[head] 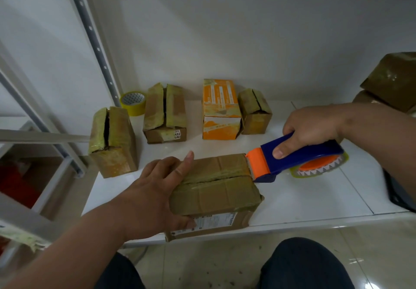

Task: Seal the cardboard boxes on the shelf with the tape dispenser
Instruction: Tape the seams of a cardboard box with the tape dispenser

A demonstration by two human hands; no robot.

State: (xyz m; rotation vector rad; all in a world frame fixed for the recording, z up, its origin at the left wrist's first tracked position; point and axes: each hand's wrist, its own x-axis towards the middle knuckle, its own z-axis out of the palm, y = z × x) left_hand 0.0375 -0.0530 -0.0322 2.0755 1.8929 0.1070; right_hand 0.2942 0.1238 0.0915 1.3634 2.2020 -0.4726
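A brown cardboard box [216, 189] lies at the front edge of the white shelf [315, 198], its top seam covered in wrinkled tape. My left hand [155, 189] holds its left end, thumb on the front face and fingers over the top. My right hand [313, 128] grips the blue handle of the tape dispenser [292, 160]. The dispenser's orange head touches the right end of the box's seam, and its tape roll hangs to the right.
Behind stand three brown boxes [112, 140] [165, 113] [254, 110] with split tops and an orange carton [220, 110]. A yellow tape roll [132, 103] sits by the grey upright [94, 41]. More boxes [391, 79] are stacked far right. My knees [304, 266] show below.
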